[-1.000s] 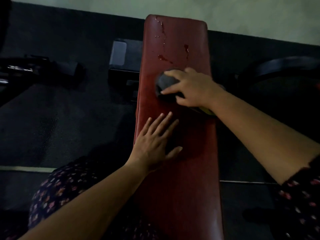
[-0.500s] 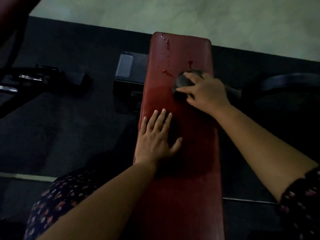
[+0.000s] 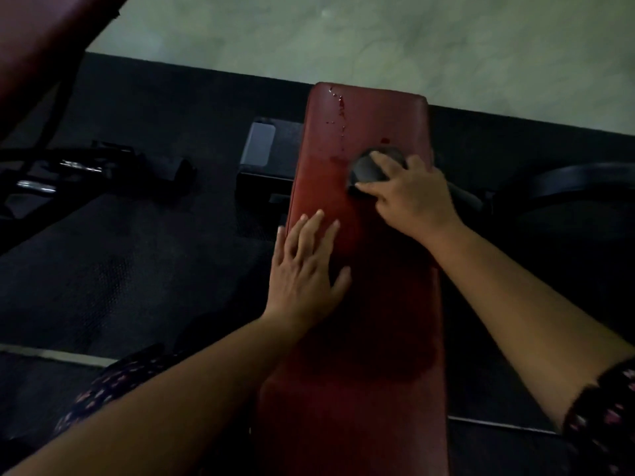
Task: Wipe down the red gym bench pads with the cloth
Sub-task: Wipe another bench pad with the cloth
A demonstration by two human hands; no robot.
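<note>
From the head view, our right hand (image 3: 409,194) has pushed the dark cloth (image 3: 372,166) farther up the red bench pad (image 3: 385,125), clenched on it just below the remaining droplets (image 3: 341,108). Our left hand (image 3: 304,269) stays flat and released, bracing beside it.

smooth, faintly glossy red bench pad (image 3: 378,338) with wet droplets; dark soft cloth (image 3: 369,168); matt rough black floor mat (image 3: 137,262).

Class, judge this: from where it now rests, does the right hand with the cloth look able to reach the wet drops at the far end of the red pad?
Probably yes: the right hand presses the cloth just short of the drops, with only bare pad between.
</note>
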